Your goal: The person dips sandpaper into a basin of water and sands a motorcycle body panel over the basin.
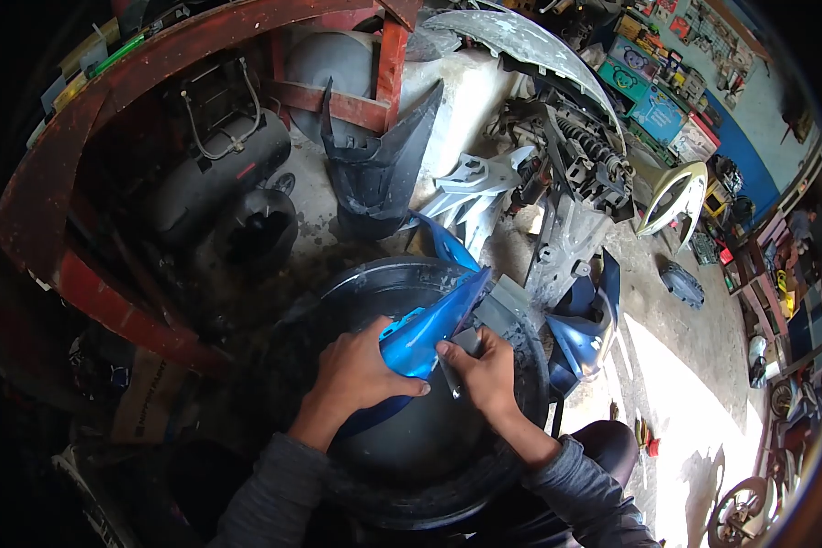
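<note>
My left hand (361,373) is wrapped round a glossy blue plastic panel (420,340), thumb across its near face. The panel is tilted, its narrow tip pointing up and to the right, above a round black basin (402,457). My right hand (484,370) pinches a small grey block (467,343) against the panel's right edge. Part of that block is hidden by the fingers. Another blue piece (447,245) leans at the basin's far rim.
A black fairing (374,173) and grey plastic parts (479,187) stand beyond the basin. On the right lies a dark blue panel (580,338) on the floor. A red frame (123,310) rises at the left, beside a black tank (215,173).
</note>
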`<action>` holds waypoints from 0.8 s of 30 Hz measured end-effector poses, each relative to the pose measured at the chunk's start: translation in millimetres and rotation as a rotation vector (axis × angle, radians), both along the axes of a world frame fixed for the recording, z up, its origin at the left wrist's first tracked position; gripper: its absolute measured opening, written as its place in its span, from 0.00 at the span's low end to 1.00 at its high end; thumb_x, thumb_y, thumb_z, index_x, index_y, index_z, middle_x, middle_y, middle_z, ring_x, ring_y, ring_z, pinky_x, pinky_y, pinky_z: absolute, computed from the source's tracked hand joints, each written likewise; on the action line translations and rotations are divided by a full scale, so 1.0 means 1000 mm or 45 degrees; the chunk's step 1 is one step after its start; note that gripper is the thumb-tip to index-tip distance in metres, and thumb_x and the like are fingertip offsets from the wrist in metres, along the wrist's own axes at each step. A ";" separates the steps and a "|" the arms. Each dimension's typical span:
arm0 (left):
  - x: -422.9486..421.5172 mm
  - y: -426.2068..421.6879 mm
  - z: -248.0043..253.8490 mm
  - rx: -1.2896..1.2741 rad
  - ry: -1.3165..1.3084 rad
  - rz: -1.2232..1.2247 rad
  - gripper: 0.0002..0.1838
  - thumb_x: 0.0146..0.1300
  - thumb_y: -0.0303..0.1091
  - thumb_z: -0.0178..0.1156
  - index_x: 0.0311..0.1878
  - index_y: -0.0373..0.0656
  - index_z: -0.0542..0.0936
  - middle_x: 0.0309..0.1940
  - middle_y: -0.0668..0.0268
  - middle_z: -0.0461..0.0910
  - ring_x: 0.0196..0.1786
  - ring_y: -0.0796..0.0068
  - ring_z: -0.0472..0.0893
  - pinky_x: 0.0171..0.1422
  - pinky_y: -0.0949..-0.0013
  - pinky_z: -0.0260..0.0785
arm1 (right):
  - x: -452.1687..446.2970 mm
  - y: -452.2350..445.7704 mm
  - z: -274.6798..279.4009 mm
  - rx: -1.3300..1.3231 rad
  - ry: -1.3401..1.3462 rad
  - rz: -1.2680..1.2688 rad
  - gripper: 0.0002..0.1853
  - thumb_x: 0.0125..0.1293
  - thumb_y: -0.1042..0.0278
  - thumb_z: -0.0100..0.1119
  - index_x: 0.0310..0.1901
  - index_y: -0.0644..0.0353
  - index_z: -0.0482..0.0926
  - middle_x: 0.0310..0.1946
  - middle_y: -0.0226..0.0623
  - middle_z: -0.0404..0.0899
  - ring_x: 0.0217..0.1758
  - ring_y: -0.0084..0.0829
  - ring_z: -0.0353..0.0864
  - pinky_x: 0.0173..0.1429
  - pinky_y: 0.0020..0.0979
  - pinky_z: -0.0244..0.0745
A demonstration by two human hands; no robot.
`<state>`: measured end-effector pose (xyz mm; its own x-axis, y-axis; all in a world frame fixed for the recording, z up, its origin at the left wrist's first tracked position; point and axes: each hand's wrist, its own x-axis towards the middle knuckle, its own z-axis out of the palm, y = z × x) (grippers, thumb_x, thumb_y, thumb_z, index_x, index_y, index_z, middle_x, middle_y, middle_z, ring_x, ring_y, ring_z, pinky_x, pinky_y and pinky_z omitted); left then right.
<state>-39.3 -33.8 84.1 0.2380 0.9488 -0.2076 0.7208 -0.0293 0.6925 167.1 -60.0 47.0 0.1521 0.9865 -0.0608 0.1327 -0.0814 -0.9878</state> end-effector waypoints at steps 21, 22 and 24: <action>-0.002 0.004 -0.003 -0.033 0.010 -0.015 0.57 0.35 0.58 0.84 0.71 0.41 0.77 0.54 0.48 0.88 0.58 0.46 0.88 0.65 0.51 0.78 | 0.002 0.005 0.004 -0.107 0.055 0.077 0.09 0.65 0.73 0.78 0.36 0.62 0.83 0.28 0.25 0.84 0.30 0.14 0.77 0.35 0.23 0.72; -0.002 0.005 -0.003 -0.034 0.007 -0.015 0.57 0.35 0.58 0.84 0.71 0.41 0.77 0.54 0.48 0.88 0.58 0.46 0.88 0.65 0.51 0.78 | 0.003 0.007 0.001 -0.121 0.096 0.085 0.10 0.65 0.72 0.78 0.36 0.62 0.83 0.28 0.25 0.84 0.30 0.14 0.77 0.35 0.24 0.72; -0.003 0.007 -0.003 -0.067 0.016 0.031 0.57 0.35 0.59 0.84 0.71 0.41 0.77 0.54 0.48 0.88 0.58 0.46 0.88 0.65 0.52 0.78 | 0.004 0.007 -0.008 -0.059 0.022 0.079 0.11 0.64 0.71 0.79 0.36 0.62 0.83 0.29 0.25 0.84 0.30 0.14 0.77 0.35 0.24 0.73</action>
<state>-42.7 -27.3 81.1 0.2118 0.9420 -0.2602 0.7296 0.0247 0.6834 171.0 -53.3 39.0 0.0897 0.9900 -0.1087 0.1221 -0.1193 -0.9853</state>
